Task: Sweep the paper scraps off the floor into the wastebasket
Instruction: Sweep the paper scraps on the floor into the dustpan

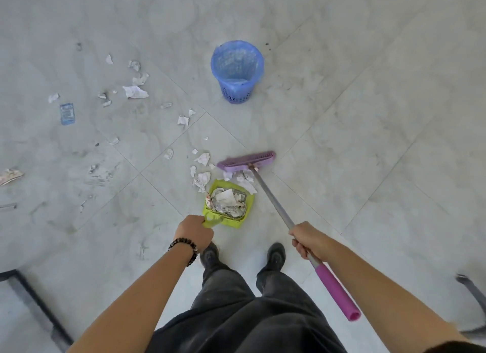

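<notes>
A lime-green dustpan (249,204) lies on the grey tiled floor just ahead of my feet, heaped with crumpled paper scraps (228,201). My left hand (195,232) grips its handle. My right hand (308,240) grips the metal shaft of a broom whose purple head (246,160) rests on the floor just beyond the pan's mouth. Loose scraps (201,178) lie between the broom head and the pan. More scraps (135,92) are scattered to the left. A blue mesh wastebasket (237,70) stands upright farther ahead.
A blue printed wrapper (67,113) lies on the floor at the far left. Dark metal furniture legs show at the bottom left (34,304) and at the right edge (470,287). My two black shoes (275,255) stand right behind the dustpan.
</notes>
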`<state>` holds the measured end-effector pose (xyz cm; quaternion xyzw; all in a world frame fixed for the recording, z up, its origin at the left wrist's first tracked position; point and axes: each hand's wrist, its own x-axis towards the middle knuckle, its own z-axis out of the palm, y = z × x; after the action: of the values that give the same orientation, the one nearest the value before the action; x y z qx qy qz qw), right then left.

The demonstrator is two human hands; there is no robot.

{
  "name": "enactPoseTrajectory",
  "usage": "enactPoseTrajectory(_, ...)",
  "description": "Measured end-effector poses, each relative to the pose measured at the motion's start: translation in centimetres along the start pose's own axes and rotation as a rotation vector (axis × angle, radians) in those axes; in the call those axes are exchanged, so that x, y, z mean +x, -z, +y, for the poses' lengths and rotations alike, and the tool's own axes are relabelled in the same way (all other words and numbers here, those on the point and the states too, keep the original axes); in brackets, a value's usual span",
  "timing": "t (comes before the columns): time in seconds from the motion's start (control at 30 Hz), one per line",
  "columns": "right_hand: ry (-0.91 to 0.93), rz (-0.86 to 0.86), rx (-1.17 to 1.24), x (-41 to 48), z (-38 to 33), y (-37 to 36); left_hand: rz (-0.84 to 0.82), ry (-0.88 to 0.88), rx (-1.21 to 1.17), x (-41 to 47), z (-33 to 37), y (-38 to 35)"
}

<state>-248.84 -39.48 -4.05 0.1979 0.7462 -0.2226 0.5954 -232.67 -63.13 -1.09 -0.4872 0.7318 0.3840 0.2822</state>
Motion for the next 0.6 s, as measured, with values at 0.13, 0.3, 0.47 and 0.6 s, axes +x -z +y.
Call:
enactPoseTrajectory(0.13, 0.107, 0.031, -0.056, -1.4, 0.5, 1.8, 0.023, 0.018, 0.006, -1.3, -0.5, -0.2)
enactPoseTrajectory(0.3, 0.164, 0.043, 0.034, -2.2, 0.0, 4.2, 0.059, 0.066, -0.011, -2.2, -0.9, -0.9)
enactPoseTrajectory(0.47, 0.236, 0.11, -0.165, 0.2, -2.7, 3.6, 0.098, 0.107, -0.002, -1.6, -0.8, -1.6)
enactPoseTrajectory(0.6, 0.264, 0.068, -0.388, 1.2, -2.3, 0.9, 0.11, 0.107, -0.004, -0.7, -1.1, -1.7)
